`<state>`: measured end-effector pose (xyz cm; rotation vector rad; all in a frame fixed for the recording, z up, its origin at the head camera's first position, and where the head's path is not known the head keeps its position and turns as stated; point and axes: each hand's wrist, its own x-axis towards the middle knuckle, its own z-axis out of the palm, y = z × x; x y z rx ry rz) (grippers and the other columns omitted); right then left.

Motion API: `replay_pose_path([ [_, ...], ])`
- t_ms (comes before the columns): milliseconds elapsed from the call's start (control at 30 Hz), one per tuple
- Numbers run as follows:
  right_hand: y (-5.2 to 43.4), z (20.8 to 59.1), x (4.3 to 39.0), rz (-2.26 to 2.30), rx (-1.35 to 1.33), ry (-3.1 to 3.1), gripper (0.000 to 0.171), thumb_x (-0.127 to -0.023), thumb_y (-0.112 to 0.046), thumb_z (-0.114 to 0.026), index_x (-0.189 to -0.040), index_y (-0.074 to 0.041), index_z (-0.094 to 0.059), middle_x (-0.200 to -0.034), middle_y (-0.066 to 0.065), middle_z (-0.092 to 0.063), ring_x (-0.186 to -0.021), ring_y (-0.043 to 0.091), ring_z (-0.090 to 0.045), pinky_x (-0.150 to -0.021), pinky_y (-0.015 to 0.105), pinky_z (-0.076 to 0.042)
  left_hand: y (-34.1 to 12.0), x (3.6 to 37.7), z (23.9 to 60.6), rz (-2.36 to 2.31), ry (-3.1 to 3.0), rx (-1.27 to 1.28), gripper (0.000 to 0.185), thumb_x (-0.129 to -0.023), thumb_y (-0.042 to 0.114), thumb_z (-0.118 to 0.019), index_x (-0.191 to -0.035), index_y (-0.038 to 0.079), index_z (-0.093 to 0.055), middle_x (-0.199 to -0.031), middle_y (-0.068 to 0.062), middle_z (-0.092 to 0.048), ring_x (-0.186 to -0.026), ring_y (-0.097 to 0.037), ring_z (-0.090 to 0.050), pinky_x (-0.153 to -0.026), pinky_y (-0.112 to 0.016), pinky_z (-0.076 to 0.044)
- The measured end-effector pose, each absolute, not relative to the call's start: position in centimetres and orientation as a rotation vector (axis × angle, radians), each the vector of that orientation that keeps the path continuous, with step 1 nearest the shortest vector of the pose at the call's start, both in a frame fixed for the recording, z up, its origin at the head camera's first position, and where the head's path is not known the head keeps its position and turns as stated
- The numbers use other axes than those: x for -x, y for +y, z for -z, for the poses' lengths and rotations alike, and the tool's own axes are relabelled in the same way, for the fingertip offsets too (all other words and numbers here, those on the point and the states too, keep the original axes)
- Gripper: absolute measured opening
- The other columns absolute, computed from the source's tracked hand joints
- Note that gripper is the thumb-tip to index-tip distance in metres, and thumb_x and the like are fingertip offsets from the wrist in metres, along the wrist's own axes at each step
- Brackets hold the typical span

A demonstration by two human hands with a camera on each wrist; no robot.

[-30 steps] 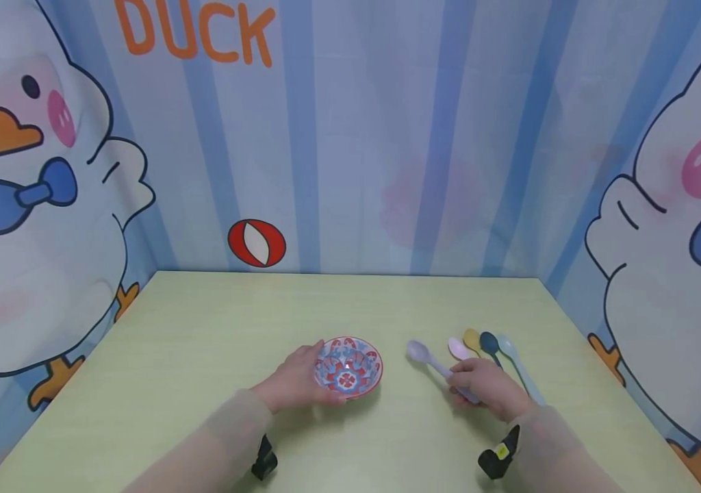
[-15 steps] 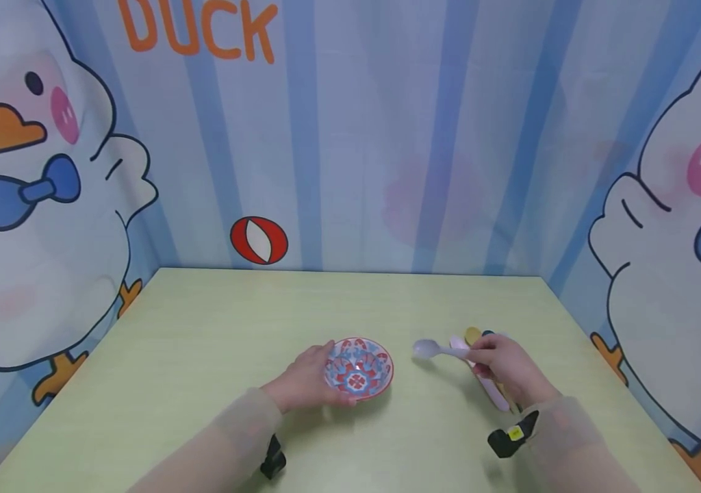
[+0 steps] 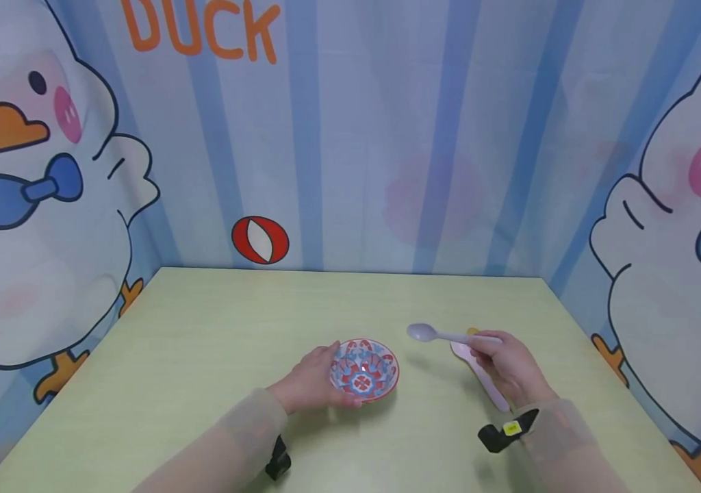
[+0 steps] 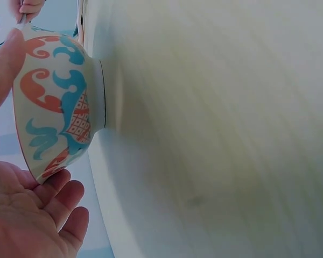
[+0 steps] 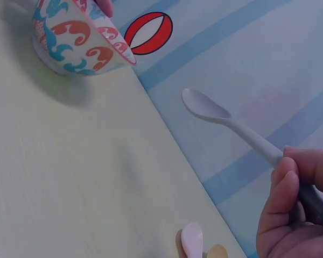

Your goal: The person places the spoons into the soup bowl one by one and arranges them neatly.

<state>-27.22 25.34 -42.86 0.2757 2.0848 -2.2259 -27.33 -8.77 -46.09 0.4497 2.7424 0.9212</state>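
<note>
Pinching the thin handle, the right hand [image 3: 506, 365] lifts a light, stiff pale-purple plastic spoon [image 3: 432, 334]. Beside it, the left hand [image 3: 315, 378] cups a breakable red-and-blue patterned bowl [image 3: 364, 368].

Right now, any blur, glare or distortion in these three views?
Head: sharp, even light, soft shadow under the bowl, wide-angle bend at the edges. Left wrist: table smeared, left hand soft. Right wrist: spoon crisp, right hand blurred close up.
</note>
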Motion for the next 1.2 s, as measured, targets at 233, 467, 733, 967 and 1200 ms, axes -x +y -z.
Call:
replay_pose_path([
  [233,25.0,42.5,27.3,2.462,-0.314,1.871,0.016,-0.096,-0.008,-0.059,-0.11,-0.003,-0.054,-0.089,-0.003,-0.06,-0.08,0.005,-0.058,-0.077,0.016,-0.05,-8.5,27.5,46.4,-0.926,2.733,-0.447,0.118,-0.062,0.057,-0.084,-0.151,0.005,-0.027,-0.146,-0.017,-0.037,-0.131,-0.035,-0.038,-0.103,-0.054,-0.038],
  [467,24.3,42.3,27.3,2.556,-0.331,1.763,0.012,-0.093,-0.003,-0.062,-0.091,-0.014,-0.066,-0.091,-0.004,-0.061,-0.08,0.005,-0.058,-0.077,0.015,-0.05,-8.4,27.3,45.9,-0.933,2.722,-0.441,0.117,-0.063,0.056,-0.084,-0.151,0.005,-0.026,-0.146,-0.018,-0.037,-0.131,-0.036,-0.038,-0.103,-0.055,-0.038],
  [733,23.8,42.3,27.7,2.526,-0.374,1.809,0.022,-0.095,-0.009,-0.06,-0.115,-0.004,-0.052,-0.093,-0.004,-0.06,-0.086,0.006,-0.061,-0.085,0.02,-0.049,-8.4,27.2,45.5,-0.909,2.737,-0.466,0.117,-0.063,0.056,-0.083,-0.151,0.005,-0.025,-0.147,-0.019,-0.036,-0.132,-0.038,-0.036,-0.102,-0.057,-0.037],
  [967,23.1,42.2,28.1,2.574,-0.364,1.784,0.018,-0.096,-0.007,-0.057,-0.112,0.0,-0.049,-0.085,0.001,-0.065,-0.078,0.01,-0.066,-0.079,0.023,-0.054,-8.6,27.4,45.6,-0.849,2.775,-0.569,0.117,-0.064,0.057,-0.083,-0.151,0.004,-0.026,-0.152,-0.016,-0.031,-0.136,-0.038,-0.032,-0.104,-0.059,-0.033],
  [1200,21.9,42.1,28.8,2.541,-0.308,1.829,0.021,-0.097,-0.004,-0.055,-0.116,-0.001,-0.048,-0.082,0.001,-0.065,-0.074,0.01,-0.066,-0.076,0.022,-0.055,-8.9,27.5,45.8,-0.782,2.765,-0.699,0.11,-0.069,0.057,-0.08,-0.152,0.008,-0.027,-0.159,-0.008,-0.02,-0.141,-0.036,-0.024,-0.104,-0.061,-0.03],
])
